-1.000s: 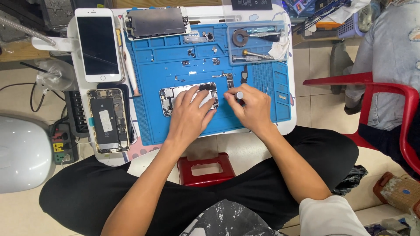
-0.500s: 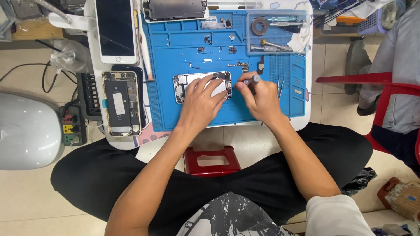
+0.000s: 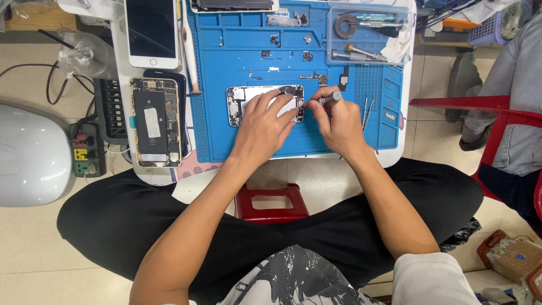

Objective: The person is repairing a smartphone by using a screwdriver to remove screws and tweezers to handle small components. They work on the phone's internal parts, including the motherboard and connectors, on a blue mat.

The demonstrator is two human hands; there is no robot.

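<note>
Hidden under the hands

The left hand point(image 3: 265, 127) covers much of the opened phone point(image 3: 240, 104); the screwdriver point(image 3: 324, 99) tip is too small to see, and the white phone point(image 3: 152, 31) is perhaps cut off at the top edge.
</note>
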